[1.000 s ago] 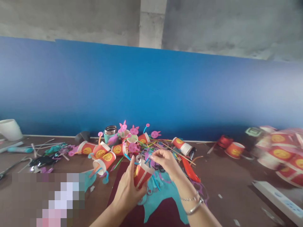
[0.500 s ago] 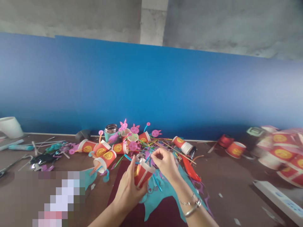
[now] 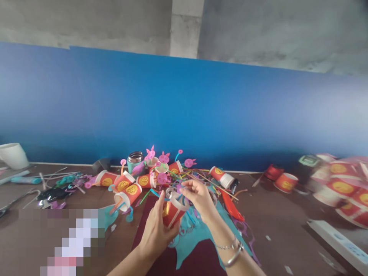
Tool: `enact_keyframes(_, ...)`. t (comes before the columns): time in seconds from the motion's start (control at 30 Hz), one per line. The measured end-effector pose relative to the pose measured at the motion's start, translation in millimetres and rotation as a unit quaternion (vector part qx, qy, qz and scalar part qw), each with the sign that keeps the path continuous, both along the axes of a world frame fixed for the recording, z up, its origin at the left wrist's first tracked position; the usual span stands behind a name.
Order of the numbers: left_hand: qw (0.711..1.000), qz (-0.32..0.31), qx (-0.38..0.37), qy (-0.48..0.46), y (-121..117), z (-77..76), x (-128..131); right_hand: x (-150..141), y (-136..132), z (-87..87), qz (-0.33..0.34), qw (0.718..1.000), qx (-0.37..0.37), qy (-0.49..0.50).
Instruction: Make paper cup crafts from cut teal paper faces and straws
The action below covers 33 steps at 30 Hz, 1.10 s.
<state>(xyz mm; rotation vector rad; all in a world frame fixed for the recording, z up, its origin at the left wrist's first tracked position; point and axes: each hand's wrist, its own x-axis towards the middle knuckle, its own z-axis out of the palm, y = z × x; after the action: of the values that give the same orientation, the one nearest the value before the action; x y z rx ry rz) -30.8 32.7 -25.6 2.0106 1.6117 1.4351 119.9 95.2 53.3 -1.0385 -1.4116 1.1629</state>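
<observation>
My left hand [image 3: 156, 229] is wrapped round a red paper cup [image 3: 171, 212] with a white rim and yellow print, tilted to the right above a dark red mat [image 3: 198, 260]. My right hand [image 3: 198, 197], with bracelets on its wrist, pinches a small purple piece right at the cup's rim; what it is, I cannot make out. A blue straw [image 3: 188, 217] sticks out below the cup. Teal paper [image 3: 195, 235] lies under both hands.
Behind the hands lies a heap of red cups [image 3: 126, 190], pink paper animal heads [image 3: 163, 157] on straws, a glass jar [image 3: 134, 160] and loose sticks. More red cups [image 3: 342, 186] pile up at the right. A white power strip [image 3: 339, 243] lies front right, a white cup [image 3: 11, 155] far left.
The cup and both hands have shifted only slightly. My right hand has moved a little left, closer over the cup's rim.
</observation>
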Motion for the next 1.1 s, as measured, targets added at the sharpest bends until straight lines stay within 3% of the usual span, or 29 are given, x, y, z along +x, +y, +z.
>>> enact_keyframes(0.17,0.998,0.013,0.046,0.045,1.3,-4.6,0.8,-3.4,-1.8,-0.6,-0.021,0.997,-0.011,0.067)
enact_keyframes(0.3,1.0,0.022,0.008,-0.001,1.5,-1.0,-0.9,-3.3,-3.6,1.3,0.022,0.995,-0.031,0.087)
enact_keyframes(0.4,0.999,0.005,-0.025,-0.04,0.4,0.5,-3.7,-2.0,-3.7,0.4,0.039,0.997,-0.006,0.072)
enact_keyframes(0.6,0.996,-0.045,-0.01,-0.073,0.1,-4.8,-7.5,-1.1,-3.8,-2.0,0.062,0.996,0.004,0.061)
enact_keyframes(0.7,0.998,-0.015,0.008,-0.063,3.3,-7.6,-6.9,-1.9,-5.8,-0.5,0.079,0.995,0.01,0.063)
enact_keyframes(0.83,0.994,0.071,0.079,0.008,7.9,-12.0,-5.6,-5.1,-10.0,2.6,0.075,0.996,-0.001,0.051)
enact_keyframes(1.0,0.97,0.106,0.19,0.112,8.8,-13.1,-5.8,-10.0,-12.3,4.8,0.037,0.999,-0.007,0.038)
enact_keyframes(1.1,0.957,0.13,0.215,0.144,8.3,-10.0,-5.8,-12.1,-13.4,5.1,0.008,0.998,-0.033,0.049)
